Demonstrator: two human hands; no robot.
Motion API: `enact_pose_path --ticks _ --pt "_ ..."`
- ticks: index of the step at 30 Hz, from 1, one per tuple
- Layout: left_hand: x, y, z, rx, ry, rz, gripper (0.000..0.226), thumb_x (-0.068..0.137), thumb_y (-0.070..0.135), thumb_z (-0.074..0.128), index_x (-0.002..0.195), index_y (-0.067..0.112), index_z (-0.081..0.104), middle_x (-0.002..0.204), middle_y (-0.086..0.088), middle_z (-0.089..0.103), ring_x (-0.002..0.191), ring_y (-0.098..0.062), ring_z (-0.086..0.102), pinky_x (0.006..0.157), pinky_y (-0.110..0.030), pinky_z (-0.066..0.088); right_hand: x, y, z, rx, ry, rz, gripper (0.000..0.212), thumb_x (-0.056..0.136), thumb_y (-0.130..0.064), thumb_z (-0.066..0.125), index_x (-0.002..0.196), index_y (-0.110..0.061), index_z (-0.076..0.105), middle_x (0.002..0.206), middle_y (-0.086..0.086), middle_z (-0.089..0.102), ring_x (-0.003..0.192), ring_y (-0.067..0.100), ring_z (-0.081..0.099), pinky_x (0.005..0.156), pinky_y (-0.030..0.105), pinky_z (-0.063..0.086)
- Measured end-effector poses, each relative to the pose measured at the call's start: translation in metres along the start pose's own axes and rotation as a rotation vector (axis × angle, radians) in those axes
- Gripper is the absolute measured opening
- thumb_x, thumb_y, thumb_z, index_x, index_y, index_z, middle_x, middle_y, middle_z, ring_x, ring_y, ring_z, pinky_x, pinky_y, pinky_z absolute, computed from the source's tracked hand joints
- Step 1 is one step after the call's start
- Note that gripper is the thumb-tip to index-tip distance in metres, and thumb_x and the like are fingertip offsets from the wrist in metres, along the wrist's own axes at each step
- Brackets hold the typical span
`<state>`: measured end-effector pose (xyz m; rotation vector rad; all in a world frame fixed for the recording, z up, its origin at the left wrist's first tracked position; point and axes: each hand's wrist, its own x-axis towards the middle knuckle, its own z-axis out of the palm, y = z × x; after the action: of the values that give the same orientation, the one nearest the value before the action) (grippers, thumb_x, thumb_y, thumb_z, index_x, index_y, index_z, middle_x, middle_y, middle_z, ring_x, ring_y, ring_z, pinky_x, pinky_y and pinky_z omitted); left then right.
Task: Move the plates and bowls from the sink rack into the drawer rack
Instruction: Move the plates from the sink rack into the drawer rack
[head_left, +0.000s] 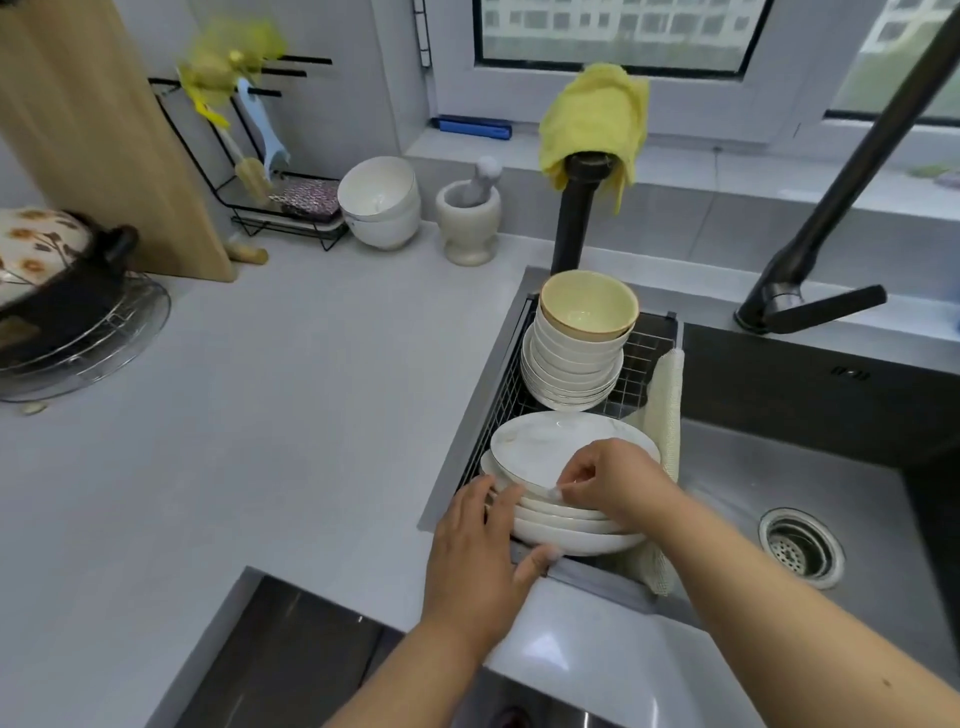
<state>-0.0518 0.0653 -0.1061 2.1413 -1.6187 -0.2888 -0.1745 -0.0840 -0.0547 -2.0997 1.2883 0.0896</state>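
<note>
Both hands are working the near stack in the sink rack: the left hand (475, 540) is lying against the side of the plates (550, 499), fingers straight along the rims and thumb stretched under the lowest one, bracing more than gripping; the right hand (610, 480) is curling its fingers over the top plate (540, 441), pinching at its near rim as if peeling it off the pile. That top plate is sitting tilted and overhanging the ones beneath, so if it is getting lifted by one edge alone, I judge it could be slipping out of the fingertips and clattering back onto the stack, chipping the rims. The stack itself is perching at the near end of the sink rack (641, 358), close to the surface (260, 415) edge on one side and the open sink basin (779, 467) on the other, with a pale mesh cloth (667, 405) draped just beside it; a sideways tug could be shoving the lower plates toward the basin. Behind, the tower of bowls (576, 358), topped by a yellow bowl (587, 304), is standing tall, and a plate swinging upward could be knocking it. Of the drawer rack I cannot tell much: only a dark opening (291, 660) is showing at the bottom edge.
</note>
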Motion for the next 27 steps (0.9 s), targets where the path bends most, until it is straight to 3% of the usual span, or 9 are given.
enact_pose_path --ticks 5,10,14,17,22,27 --pt "0.0 -0.001 0.002 0.01 -0.022 -0.011 0.081 0.079 0.082 0.018 0.136 0.03 0.039 0.147 0.002 0.033 0.138 -0.016 0.026 0.111 -0.03 0.024 0.003 -0.006 0.002 -0.291 -0.002 -0.117 0.017 0.085 -0.033 0.059 0.072 -0.025 0.066 0.078 -0.003 0.068 0.078 0.017 0.058 0.089 0.03 0.037" --pt "0.001 -0.001 0.0 0.008 -0.027 -0.018 0.081 0.077 0.083 0.017 0.135 0.031 0.04 0.148 0.003 0.032 0.138 -0.015 0.025 0.111 -0.029 0.023 0.002 -0.008 0.004 -0.535 0.193 -0.277 0.03 0.093 -0.033 0.043 0.077 -0.022 0.065 0.087 -0.002 0.064 0.084 0.021 0.056 0.082 0.033 0.03" --pt "0.001 -0.002 0.0 0.009 -0.037 -0.023 0.081 0.076 0.083 0.02 0.135 0.032 0.039 0.149 0.003 0.03 0.138 -0.013 0.023 0.111 -0.029 0.023 0.003 -0.007 0.002 -0.548 0.312 -0.332 0.028 0.094 -0.035 0.045 0.089 -0.021 0.069 0.09 -0.004 0.065 0.089 0.023 0.059 0.081 0.035 0.031" --pt "0.003 -0.003 -0.002 0.015 -0.044 -0.02 0.082 0.074 0.085 0.022 0.134 0.032 0.04 0.148 0.004 0.031 0.136 -0.013 0.026 0.109 -0.028 0.026 0.004 -0.004 0.005 -0.542 0.376 -0.353 0.019 0.09 -0.034 0.055 0.085 -0.02 0.068 0.084 -0.002 0.065 0.085 0.024 0.06 0.076 0.034 0.03" --pt "0.006 -0.003 -0.008 -0.037 -0.061 -0.021 0.092 0.065 0.089 0.021 0.135 0.032 0.042 0.149 0.006 0.029 0.136 -0.01 0.028 0.106 -0.021 0.023 0.007 -0.001 0.003 -0.59 0.243 -0.293 0.022 0.093 -0.031 0.048 0.108 -0.022 0.062 0.104 -0.004 0.061 0.105 0.021 0.055 0.088 0.034 0.03" --pt "0.009 -0.006 -0.009 -0.077 -0.075 -0.024 0.098 0.06 0.093 0.028 0.134 0.031 0.047 0.148 0.006 0.035 0.134 -0.012 0.035 0.102 -0.017 0.023 0.014 -0.003 -0.013 -0.587 0.251 -0.271 0.019 0.093 -0.027 0.05 0.105 -0.018 0.061 0.103 -0.001 0.06 0.105 0.022 0.054 0.088 0.035 0.032"
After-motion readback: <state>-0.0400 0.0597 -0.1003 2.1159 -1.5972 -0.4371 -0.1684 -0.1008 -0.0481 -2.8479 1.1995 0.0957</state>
